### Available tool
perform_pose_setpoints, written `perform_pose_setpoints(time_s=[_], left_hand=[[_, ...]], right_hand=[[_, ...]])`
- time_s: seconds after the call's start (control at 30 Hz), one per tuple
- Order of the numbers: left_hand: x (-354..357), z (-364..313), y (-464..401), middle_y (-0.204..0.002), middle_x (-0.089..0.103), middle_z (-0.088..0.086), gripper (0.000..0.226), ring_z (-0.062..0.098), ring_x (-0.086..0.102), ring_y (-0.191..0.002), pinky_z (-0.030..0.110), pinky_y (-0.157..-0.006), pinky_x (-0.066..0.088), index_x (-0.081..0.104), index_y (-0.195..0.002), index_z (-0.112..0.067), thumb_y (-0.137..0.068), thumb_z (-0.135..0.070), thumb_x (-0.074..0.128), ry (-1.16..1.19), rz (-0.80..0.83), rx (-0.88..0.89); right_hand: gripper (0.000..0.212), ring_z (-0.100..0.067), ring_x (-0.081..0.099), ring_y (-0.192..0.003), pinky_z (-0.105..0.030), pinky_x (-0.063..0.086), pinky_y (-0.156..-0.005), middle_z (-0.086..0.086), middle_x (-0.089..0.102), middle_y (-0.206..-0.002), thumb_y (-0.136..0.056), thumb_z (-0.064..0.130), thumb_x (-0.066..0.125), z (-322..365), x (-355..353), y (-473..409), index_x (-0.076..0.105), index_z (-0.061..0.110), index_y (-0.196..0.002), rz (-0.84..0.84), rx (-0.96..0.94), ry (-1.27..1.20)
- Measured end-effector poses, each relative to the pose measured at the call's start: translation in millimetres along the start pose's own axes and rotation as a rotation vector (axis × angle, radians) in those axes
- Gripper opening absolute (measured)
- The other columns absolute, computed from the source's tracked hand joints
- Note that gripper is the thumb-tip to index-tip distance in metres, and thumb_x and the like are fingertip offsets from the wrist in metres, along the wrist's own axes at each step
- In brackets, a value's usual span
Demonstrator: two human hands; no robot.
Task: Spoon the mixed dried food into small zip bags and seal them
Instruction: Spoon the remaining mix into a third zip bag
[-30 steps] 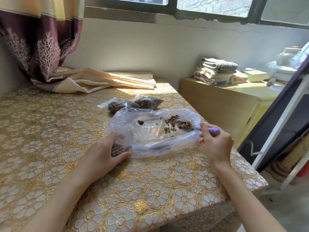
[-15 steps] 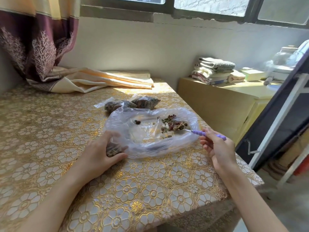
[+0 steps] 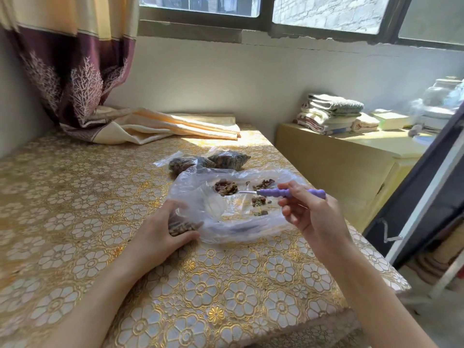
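The right hand's fingers (image 3: pixel 291 209) are curled round the purple handle of the spoon (image 3: pixel 288 192), thumb on top, pinching it so the bowl reaches leftward. A second ago the bowl sat low among the loose food at the right side of the big bag (image 3: pixel 200 194); now the spoon has been lifted and swung left, carrying a heap of mixed dried food (image 3: pixel 226 188) above the plastic. That reads as a scoop just taken and on its way toward the small zip bag (image 3: pixel 183 226), so the next step is likely tipping it in. The left hand (image 3: pixel 160 234) has stayed put: its fingers and thumb are closed round that small bag, part filled with brown pieces, resting on the table (image 3: pixel 75 222) at the big bag's left edge; whether its mouth is held open I cannot tell. A few scraps of food (image 3: pixel 258 201) remain in the big bag below the spoon. Two filled bags (image 3: pixel 213 160) lie just behind it, toward the window.
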State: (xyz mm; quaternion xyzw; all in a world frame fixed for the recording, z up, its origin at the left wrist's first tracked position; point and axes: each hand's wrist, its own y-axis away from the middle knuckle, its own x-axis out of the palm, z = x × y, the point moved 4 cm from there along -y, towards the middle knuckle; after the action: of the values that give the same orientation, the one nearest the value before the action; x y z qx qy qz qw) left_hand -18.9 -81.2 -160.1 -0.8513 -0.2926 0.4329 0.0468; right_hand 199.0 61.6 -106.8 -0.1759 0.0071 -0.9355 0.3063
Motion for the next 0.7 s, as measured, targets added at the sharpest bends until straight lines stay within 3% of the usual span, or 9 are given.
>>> perform_pose_setpoints(time_s=[0.13, 0.23, 0.33, 0.43, 0.6, 0.7], left_hand=[[-0.4, 0.3, 0.0, -0.087, 0.059, -0.013, 0.047, -0.007, 0.055, -0.076, 0.007, -0.058, 0.039, 0.045, -0.106, -0.034, -0.07, -0.036, 0.075, 0.061, 0.005, -0.034], [-2.9, -0.2, -0.5, -0.088, 0.059, -0.016, 0.042, -0.007, 0.055, -0.079, 0.01, -0.064, 0.04, 0.044, -0.096, -0.041, -0.069, -0.039, 0.076, 0.129, -0.026, -0.068], [-5.4, -0.1, -1.8, -0.094, 0.066, -0.012, 0.048, 0.002, 0.063, -0.085, 0.017, -0.071, 0.045, 0.049, -0.104, -0.033, -0.065, -0.042, 0.075, 0.265, -0.053, -0.107], [-5.8, -0.7, -2.7, -0.096, 0.067, -0.009, 0.051, 0.004, 0.064, -0.085, 0.015, -0.069, 0.046, 0.051, -0.109, -0.025, -0.067, -0.035, 0.077, 0.326, -0.088, -0.131], [-16.9, -5.5, -2.5, -0.084, 0.069, -0.005, 0.047, 0.003, 0.068, -0.074, 0.014, -0.058, 0.052, 0.053, -0.102, -0.027, -0.061, -0.039, 0.074, 0.508, -0.241, -0.162], [-25.3, -7.5, 0.5, -0.081, 0.071, -0.007, 0.043, 0.005, 0.069, -0.075, 0.017, -0.056, 0.053, 0.055, -0.095, -0.031, -0.058, -0.042, 0.073, 0.644, -0.346, -0.164]], right_hand=[[0.025, -0.01, 0.052, -0.052, -0.015, 0.04, -0.043, -0.019, 0.072, -0.085, -0.088, 0.017, 0.057, 0.7, 19.1, 1.2, 0.066, -0.006, -0.088, 0.114, -0.024, 0.039], [0.025, -0.012, 0.053, -0.053, -0.017, 0.042, -0.044, -0.013, 0.073, -0.081, -0.081, 0.019, 0.06, 3.5, 34.2, 2.7, 0.068, -0.003, -0.089, 0.219, -0.089, 0.132], [0.013, -0.014, 0.057, -0.057, -0.02, 0.044, -0.047, -0.005, 0.07, -0.072, -0.084, 0.01, 0.059, 7.4, 48.2, 2.5, 0.069, 0.004, -0.09, 0.302, -0.155, 0.245], [0.015, -0.017, 0.059, -0.06, -0.02, 0.043, -0.048, -0.01, 0.066, -0.072, -0.082, 0.008, 0.059, 11.3, 57.5, -0.4, 0.068, 0.004, -0.094, 0.361, -0.194, 0.263], [0.02, -0.017, 0.058, -0.061, -0.023, 0.044, -0.05, -0.018, 0.068, -0.082, -0.078, 0.016, 0.06, 16.4, 58.7, -8.6, 0.068, 0.004, -0.092, 0.329, -0.199, 0.118], [0.017, -0.013, 0.055, -0.059, -0.022, 0.043, -0.053, -0.013, 0.072, -0.084, -0.081, 0.02, 0.058, 20.3, 50.2, -15.3, 0.067, 0.006, -0.086, 0.229, -0.198, -0.023]])
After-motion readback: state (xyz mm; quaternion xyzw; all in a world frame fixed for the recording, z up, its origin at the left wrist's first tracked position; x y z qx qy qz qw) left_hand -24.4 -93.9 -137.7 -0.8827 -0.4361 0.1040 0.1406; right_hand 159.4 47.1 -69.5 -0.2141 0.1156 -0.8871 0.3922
